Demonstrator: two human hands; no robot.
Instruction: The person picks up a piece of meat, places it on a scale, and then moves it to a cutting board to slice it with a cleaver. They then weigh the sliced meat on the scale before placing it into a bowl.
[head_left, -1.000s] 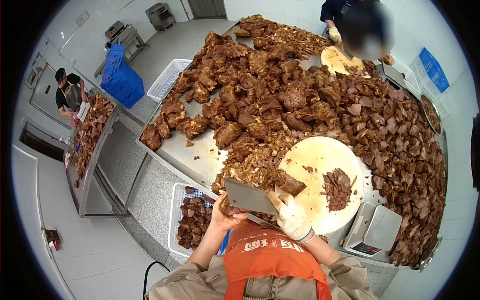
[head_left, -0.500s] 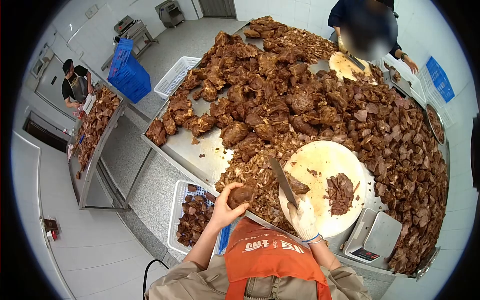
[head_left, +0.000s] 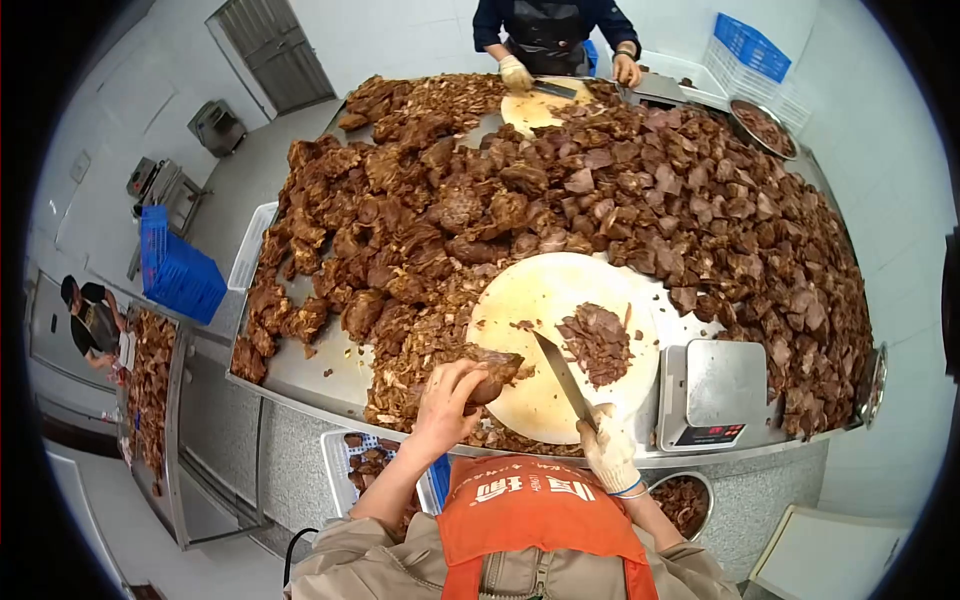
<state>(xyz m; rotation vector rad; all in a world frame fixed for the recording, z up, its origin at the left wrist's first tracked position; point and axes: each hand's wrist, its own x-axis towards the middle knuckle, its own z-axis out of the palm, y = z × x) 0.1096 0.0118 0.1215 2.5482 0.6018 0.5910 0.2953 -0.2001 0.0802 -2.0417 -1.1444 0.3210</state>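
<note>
Bare and curled, my left hand (head_left: 445, 402) grips a chunk of cooked brown meat (head_left: 488, 378) at the left edge of the round cutting board (head_left: 515, 300). In a white knit glove, my right hand (head_left: 607, 450) is closed round the handle of a knife (head_left: 562, 374). Its broad blade slants up and left over the board, to the right of the chunk. A small heap of sliced meat (head_left: 596, 342) lies on the board beyond the blade. Meat scraps (head_left: 410, 375) are piled along the board's left side.
A digital scale (head_left: 712, 385) stands right of the board. Large meat chunks (head_left: 400, 220) and cut pieces (head_left: 700, 200) cover much of the metal table. Across it, a co-worker (head_left: 550, 35) stands at another board. Below the front edge are a white basket (head_left: 335, 470) and a metal bowl (head_left: 708, 505).
My view has turned to the right. My left hand has brought the meat chunk from beside the table edge to the cutting board. The knife has moved away from the scraps, over the board.
</note>
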